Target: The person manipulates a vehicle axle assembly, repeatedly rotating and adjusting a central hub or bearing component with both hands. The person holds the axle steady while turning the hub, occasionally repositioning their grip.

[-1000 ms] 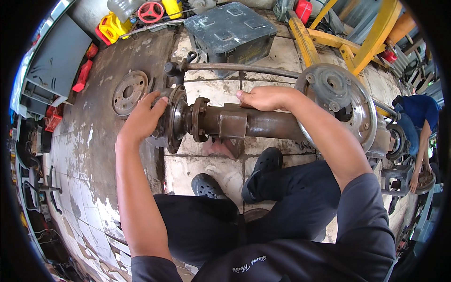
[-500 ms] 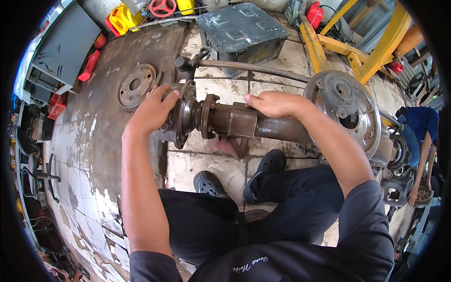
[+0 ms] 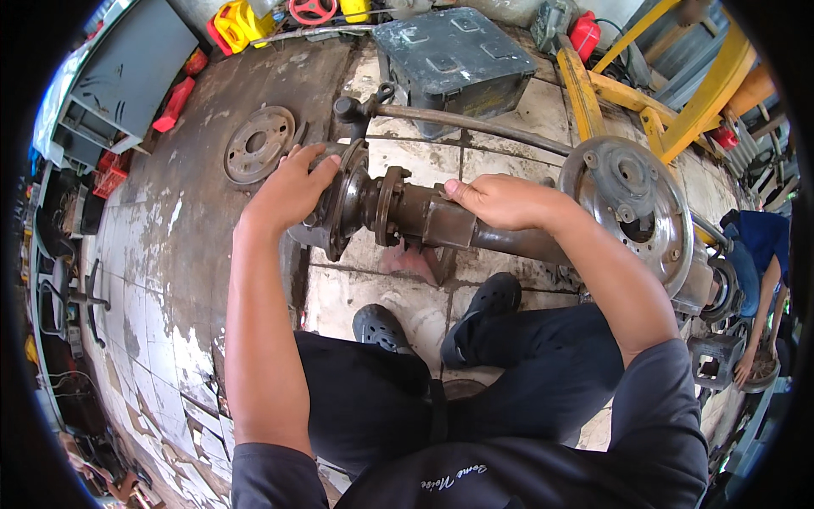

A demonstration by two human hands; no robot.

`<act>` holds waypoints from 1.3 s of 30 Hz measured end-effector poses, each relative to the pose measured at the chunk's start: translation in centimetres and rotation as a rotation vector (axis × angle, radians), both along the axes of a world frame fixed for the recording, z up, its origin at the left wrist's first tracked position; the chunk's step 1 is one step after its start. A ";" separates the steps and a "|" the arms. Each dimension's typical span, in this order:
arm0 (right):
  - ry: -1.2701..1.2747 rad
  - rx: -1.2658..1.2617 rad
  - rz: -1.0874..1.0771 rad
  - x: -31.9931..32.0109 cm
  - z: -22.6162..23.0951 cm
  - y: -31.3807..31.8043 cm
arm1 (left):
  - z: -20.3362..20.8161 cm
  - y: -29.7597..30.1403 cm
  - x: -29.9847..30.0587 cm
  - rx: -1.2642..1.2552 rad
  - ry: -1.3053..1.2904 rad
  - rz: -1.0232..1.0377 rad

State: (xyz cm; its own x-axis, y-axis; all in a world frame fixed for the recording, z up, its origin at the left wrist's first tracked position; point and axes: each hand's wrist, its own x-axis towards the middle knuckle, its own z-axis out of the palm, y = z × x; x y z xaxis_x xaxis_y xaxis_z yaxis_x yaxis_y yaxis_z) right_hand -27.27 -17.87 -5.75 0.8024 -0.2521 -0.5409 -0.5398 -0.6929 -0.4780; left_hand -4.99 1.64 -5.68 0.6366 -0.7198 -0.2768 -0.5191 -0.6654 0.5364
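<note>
A greasy vehicle axle housing (image 3: 517, 242) lies crosswise before me, its brown tube running left to right. At its left end is a round metal wheel hub (image 3: 351, 208) with a wide flange. My left hand (image 3: 288, 193) curls over the outer end of this hub, thumb and fingers on its top. Over the tube's squared section lies my right hand (image 3: 513, 202), the thumb pointing left along the top edge; its other fingers are hidden behind the tube. A large drum-like wheel disc (image 3: 627, 212) stands at the right, close to my right forearm.
Beyond the axle runs a long steel rod (image 3: 475, 123) with a knobbed joint. A black lidded box (image 3: 454, 64) stands farther back. A round metal plate (image 3: 259, 146) lies left; a yellow frame (image 3: 585, 97) rises at right. Another person (image 3: 759, 246) works at the far right.
The whole scene sits slightly farther right and lower in view. Both hands keep their places on the hub and the tube.
</note>
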 end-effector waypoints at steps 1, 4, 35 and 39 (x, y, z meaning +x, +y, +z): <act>0.005 0.020 0.001 0.0 0.4 0.1 | -0.1 0.0 0.1 0.003 0.008 0.004; 0.007 0.008 -0.006 0.5 -1.0 0.2 | 0.4 -0.1 -0.2 0.005 0.019 -0.014; -0.071 0.035 -0.003 1.5 -1.4 1.2 | 0.3 0.1 -0.1 0.033 -0.012 0.003; -0.084 -0.015 0.013 2.0 -3.1 0.7 | 0.5 -0.1 -0.2 0.017 0.008 -0.009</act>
State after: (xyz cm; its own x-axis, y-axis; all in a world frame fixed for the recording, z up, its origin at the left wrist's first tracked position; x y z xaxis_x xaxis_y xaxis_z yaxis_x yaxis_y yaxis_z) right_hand -25.28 -17.20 -8.86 0.8481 -0.2488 -0.4678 -0.4891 -0.7073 -0.5104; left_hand -5.20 1.56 -5.22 0.6280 -0.7203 -0.2944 -0.5207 -0.6701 0.5290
